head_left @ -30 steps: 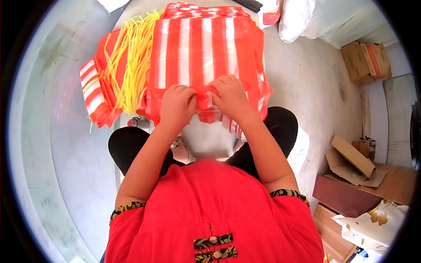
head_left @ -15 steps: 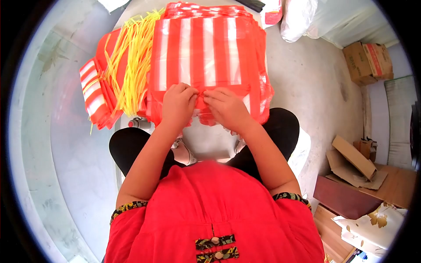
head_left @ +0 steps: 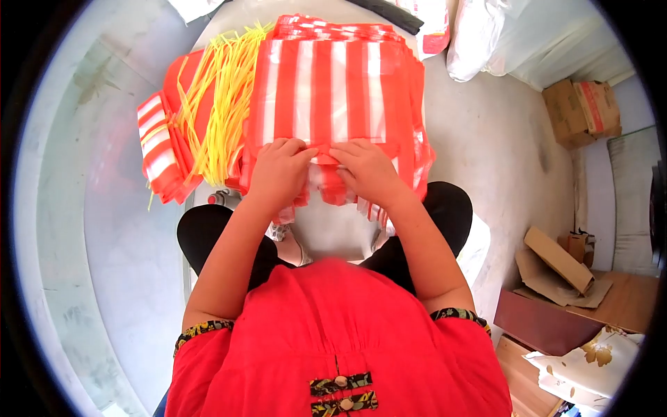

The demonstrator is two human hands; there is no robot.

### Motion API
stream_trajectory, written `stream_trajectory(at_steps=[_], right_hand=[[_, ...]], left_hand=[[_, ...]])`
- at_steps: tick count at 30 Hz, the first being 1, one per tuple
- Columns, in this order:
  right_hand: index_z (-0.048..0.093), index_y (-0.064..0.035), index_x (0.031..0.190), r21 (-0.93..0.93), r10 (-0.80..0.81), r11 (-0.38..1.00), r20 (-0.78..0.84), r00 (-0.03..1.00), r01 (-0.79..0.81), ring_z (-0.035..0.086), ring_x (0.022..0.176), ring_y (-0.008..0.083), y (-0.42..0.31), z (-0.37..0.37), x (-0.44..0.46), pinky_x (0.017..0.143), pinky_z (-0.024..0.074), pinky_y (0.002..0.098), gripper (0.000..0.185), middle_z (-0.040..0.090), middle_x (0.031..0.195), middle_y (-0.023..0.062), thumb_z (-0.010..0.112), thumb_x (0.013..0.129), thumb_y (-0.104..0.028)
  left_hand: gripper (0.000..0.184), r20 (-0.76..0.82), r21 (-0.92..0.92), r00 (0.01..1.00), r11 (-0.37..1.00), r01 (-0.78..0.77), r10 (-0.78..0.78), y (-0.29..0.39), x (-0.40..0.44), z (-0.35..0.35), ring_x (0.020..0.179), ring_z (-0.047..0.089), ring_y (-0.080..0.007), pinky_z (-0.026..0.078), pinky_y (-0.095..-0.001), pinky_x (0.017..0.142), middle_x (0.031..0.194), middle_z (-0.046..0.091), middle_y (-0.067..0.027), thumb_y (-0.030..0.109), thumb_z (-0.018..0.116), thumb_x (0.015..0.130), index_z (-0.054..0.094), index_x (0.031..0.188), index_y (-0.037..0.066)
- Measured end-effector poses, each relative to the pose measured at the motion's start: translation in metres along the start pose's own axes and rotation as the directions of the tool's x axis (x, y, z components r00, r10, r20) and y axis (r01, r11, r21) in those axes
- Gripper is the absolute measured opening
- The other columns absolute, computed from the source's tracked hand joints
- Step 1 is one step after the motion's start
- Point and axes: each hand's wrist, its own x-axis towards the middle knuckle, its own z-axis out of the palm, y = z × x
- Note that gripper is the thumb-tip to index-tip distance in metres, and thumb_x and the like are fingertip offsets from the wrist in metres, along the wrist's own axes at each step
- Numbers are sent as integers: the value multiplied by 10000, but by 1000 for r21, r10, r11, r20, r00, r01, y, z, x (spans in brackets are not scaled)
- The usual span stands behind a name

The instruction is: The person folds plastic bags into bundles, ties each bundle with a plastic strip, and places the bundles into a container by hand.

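Note:
A red-and-white striped plastic bag (head_left: 322, 90) lies flat on top of a thick pile of similar bags. At its near edge, my left hand (head_left: 279, 174) has its fingers closed on the folded-over plastic. Close beside it, my right hand (head_left: 372, 170) grips the same fold with thumb and fingers, the fingertips of both hands nearly meeting. Loose plastic hangs in ragged strips below the hands. Left of the pile, a bunch of yellow strips (head_left: 226, 104) lies across red plastic, next to a folded striped bundle (head_left: 158, 149).
The pile rests on a pale surface in front of my knees. A dark bar (head_left: 389, 14) lies at the back, near a white plastic sack (head_left: 476, 42). Cardboard boxes (head_left: 580, 111) stand at the right, with flattened cardboard (head_left: 559, 271) on a brown cabinet (head_left: 549, 316).
The view has shifted slightly, so the pile appears lower. Both hands stay on the near edge, where the plastic fold is now flatter and more of the hanging strips shows.

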Motion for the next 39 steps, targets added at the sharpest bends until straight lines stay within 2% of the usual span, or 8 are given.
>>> stream_trajectory(at_steps=[8, 11, 14, 17, 23, 29, 35, 39], right_hand=[[736, -61, 1083, -130, 61, 990, -5, 998, -61, 661, 952, 284, -10, -2, 7, 847, 557, 410, 235, 740, 1043, 77, 670, 857, -61], [734, -79, 1085, -190, 150, 974, 140, 979, -122, 668, 903, 290, -19, -18, 6, 811, 549, 414, 209, 726, 947, 117, 653, 897, -122], [709, -51, 986, -127, 285, 958, 382, 879, -255, 672, 845, 307, -28, -47, 13, 747, 530, 416, 151, 690, 861, 156, 636, 932, -172], [643, -12, 873, 103, 306, 914, 458, 834, -392, 646, 753, 273, -18, -64, 24, 688, 498, 399, 204, 626, 770, 157, 632, 949, -201], [586, 5, 812, 164, 373, 836, 532, 760, -524, 525, 667, 181, 42, -37, 50, 650, 456, 370, 294, 552, 702, 88, 648, 947, -249], [678, -12, 894, -11, 470, 857, 431, 771, -516, 653, 760, 223, 42, -29, 55, 717, 514, 376, 287, 685, 812, 98, 701, 910, -298], [684, -44, 1074, 86, 624, 774, 65, 778, -628, 689, 904, 300, 35, -50, 8, 806, 541, 406, 249, 724, 979, 125, 714, 911, -231], [674, -39, 1113, -216, 297, 918, -177, 938, -332, 651, 1033, 325, 35, -48, -35, 893, 526, 420, 253, 698, 1100, 115, 718, 873, -105]], left_hand=[[246, -99, -29, 995, 999, -26, 23, -4, -1, -5, 1011, 650, -295, 516, -445, 884, 1034, 701, -67, 78, 684, 814, 742, 1053, 82], [278, -68, -7, 997, 1000, -27, 26, -12, -12, -12, 995, 664, -329, 526, -445, 908, 1009, 712, -110, 78, 751, 780, 725, 1056, 62], [294, 140, -125, 986, 986, 108, -90, -10, -22, -36, 938, 673, -335, 534, -420, 873, 987, 713, -134, 106, 769, 807, 710, 1087, 41], [271, 289, -208, 848, 835, 509, -445, -2, -23, -58, 802, 681, -311, 534, -389, 773, 827, 672, -152, 162, 759, 869, 686, 1086, 18], [273, 184, -487, 834, 688, 538, -521, -46, -23, -27, 797, 703, -257, 537, -361, 723, 889, 717, -160, 174, 738, 913, 676, 1129, 19], [211, 149, -366, 800, 719, 591, -581, -42, -16, -20, 823, 704, -301, 535, -388, 740, 887, 718, -150, 156, 704, 921, 657, 1081, 27], [174, 76, -300, 784, 736, 607, -616, -36, -17, -15, 809, 673, -367, 513, -435, 715, 852, 679, -173, 153, 675, 931, 559, 984, 34], [182, -6, -306, 807, 770, 560, -590, -37, -23, -4, 709, 606, -313, 481, -415, 666, 773, 594, -158, 136, 660, 947, 509, 935, 35]])
